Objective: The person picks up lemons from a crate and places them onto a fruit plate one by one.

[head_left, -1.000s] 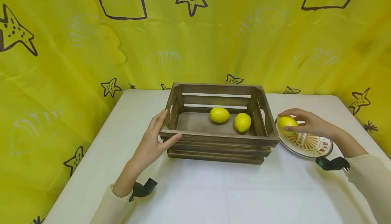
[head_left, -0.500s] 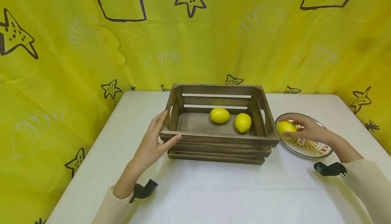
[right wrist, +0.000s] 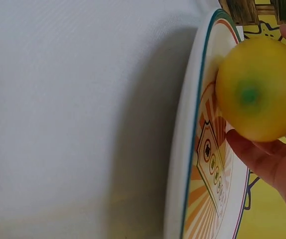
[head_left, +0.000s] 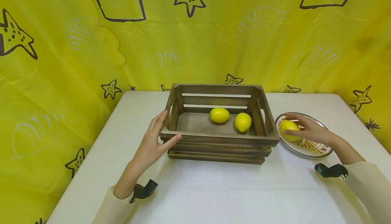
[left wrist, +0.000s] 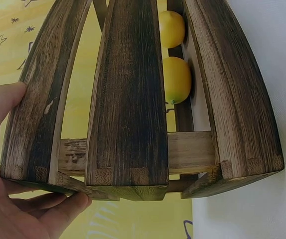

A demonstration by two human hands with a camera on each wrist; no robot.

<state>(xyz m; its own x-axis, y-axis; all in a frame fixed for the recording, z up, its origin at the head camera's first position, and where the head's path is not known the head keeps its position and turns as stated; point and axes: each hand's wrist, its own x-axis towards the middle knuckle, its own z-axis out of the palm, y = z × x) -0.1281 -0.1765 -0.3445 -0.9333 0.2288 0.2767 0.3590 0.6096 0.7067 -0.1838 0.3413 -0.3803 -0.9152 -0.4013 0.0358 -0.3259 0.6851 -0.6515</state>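
Observation:
A brown wooden crate (head_left: 217,149) stands on the white table with two lemons, one (head_left: 219,115) lying sideways and one (head_left: 243,122) nearer the right end. My left hand (head_left: 151,144) grips its front left corner, the thumb (left wrist: 11,97) on the front slat and the fingers (left wrist: 66,211) at the end face. To the right, my right hand (head_left: 311,129) has its fingers and thumb curled round a third lemon (right wrist: 257,89), which rests on a patterned round plate (head_left: 323,148). The green-tinged tip of this lemon faces the right wrist camera.
A yellow curtain (head_left: 195,47) with starfish and fish drawings hangs behind and beside the white table (head_left: 198,190). The plate sits close to the crate's right side. A black wrist mount (head_left: 331,170) is on the right arm, another mount (head_left: 145,189) on the left.
My right hand has come down with the lemon onto the plate, and the lemon has since shifted slightly right, toward the palm. The left hand and the crate stay in place.

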